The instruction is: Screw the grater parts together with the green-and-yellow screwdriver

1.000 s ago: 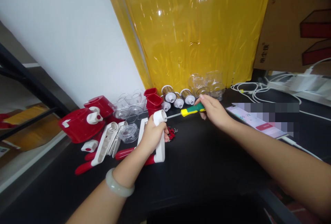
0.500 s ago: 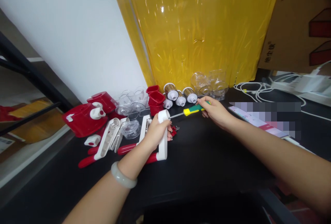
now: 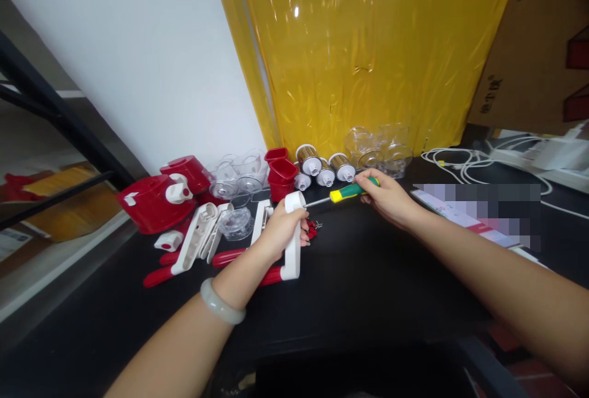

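Note:
My left hand (image 3: 281, 230) is wrapped round a white crank handle (image 3: 291, 261) with a red grip, holding it on edge on the black table. A green and yellow screwdriver (image 3: 346, 192) is in my right hand (image 3: 383, 194), pinched at the end of its grip. The shaft points left and its tip meets the upper end of the crank handle; the exact contact point is too small to make out. Just beyond my left fingers lie small red parts with metal pins (image 3: 314, 228). More white crank handles (image 3: 197, 232) with red grips lie to the left.
Red housings (image 3: 154, 205), clear plastic parts (image 3: 235, 224), red hoppers (image 3: 281, 176) and metal grater drums (image 3: 309, 160) line the table's back. A yellow film-covered panel (image 3: 368, 48) stands behind. On the right are a partly blurred flat screen or sheet (image 3: 453, 211) and white cables (image 3: 464, 164).
The head view has shifted slightly, so the scene sits a little further right. My hands keep the same hold on the crank handle and screwdriver, whose tip stays at the handle's upper end.

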`<state>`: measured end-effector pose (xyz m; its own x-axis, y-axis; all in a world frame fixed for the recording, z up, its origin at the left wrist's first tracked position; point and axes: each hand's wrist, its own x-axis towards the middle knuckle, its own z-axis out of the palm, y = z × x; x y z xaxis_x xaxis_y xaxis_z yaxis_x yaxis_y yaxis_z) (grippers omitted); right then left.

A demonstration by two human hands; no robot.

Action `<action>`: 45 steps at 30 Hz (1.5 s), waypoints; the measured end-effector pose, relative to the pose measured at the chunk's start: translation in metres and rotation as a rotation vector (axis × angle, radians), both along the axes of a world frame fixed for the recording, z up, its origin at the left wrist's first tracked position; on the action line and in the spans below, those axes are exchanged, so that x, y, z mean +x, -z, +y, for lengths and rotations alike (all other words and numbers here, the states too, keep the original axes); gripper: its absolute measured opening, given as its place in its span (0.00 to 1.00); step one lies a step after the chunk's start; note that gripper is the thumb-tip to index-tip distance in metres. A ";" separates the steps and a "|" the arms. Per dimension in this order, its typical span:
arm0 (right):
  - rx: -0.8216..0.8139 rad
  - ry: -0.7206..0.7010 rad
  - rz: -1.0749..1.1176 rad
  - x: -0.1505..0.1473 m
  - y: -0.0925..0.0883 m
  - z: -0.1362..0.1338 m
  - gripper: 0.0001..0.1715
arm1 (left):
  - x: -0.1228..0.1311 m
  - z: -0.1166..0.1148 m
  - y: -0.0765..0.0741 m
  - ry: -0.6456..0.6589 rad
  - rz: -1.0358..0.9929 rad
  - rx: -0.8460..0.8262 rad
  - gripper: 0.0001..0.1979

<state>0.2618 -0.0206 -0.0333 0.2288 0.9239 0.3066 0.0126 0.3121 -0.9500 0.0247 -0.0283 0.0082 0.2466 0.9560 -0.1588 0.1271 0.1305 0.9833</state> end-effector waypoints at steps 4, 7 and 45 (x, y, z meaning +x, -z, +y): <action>0.012 -0.015 0.059 -0.003 -0.005 -0.003 0.28 | 0.000 -0.001 -0.001 0.004 -0.013 -0.017 0.15; 0.005 -0.041 0.104 -0.006 -0.011 -0.007 0.28 | -0.001 -0.001 0.000 0.022 -0.032 -0.049 0.13; -0.035 0.042 -0.028 0.001 -0.008 -0.001 0.28 | 0.000 0.000 0.009 0.078 -0.017 0.165 0.24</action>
<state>0.2628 -0.0221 -0.0251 0.2598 0.9238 0.2811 0.0515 0.2775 -0.9594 0.0251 -0.0281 -0.0005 0.3221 0.9467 0.0038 0.1140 -0.0427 0.9926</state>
